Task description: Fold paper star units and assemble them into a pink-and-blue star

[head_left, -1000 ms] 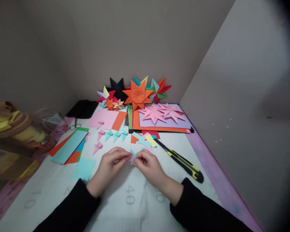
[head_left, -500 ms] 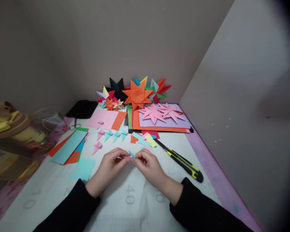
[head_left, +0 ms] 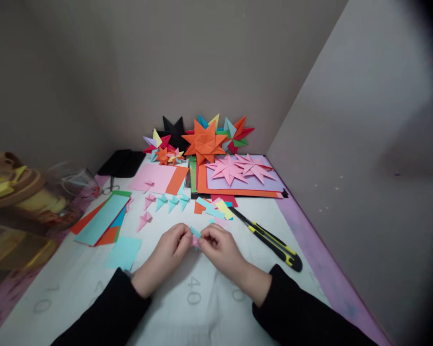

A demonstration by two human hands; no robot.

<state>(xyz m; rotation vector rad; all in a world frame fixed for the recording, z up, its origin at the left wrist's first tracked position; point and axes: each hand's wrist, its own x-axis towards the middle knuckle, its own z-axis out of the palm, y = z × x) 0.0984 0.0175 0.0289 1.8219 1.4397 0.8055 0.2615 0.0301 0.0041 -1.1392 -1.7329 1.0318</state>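
Between both hands, above the white mat (head_left: 173,312), is a small folded paper piece (head_left: 195,241) in pink and light blue. My left hand (head_left: 175,246) pinches its left side, fingers curled closed. My right hand (head_left: 218,245) pinches the right side with thumb and forefinger. The fingertips hide much of the piece. Beyond the hands lie several folded light blue pieces (head_left: 172,203) and pink pieces (head_left: 145,220) in loose rows. A square of light blue paper (head_left: 123,253) lies flat near my left forearm.
A yellow and black utility knife (head_left: 270,240) lies on the right. Paper strips (head_left: 103,218) are stacked left, near scissors (head_left: 111,186). Paper scraps (head_left: 211,207) lie beyond my right hand. Folded stars (head_left: 204,142) stand at the back wall; pink stars (head_left: 227,169) rest on stacked sheets.
My left fingers have curled in tighter and the left hand sits slightly lower. More of the pink part shows between the hands. The right hand has barely moved.
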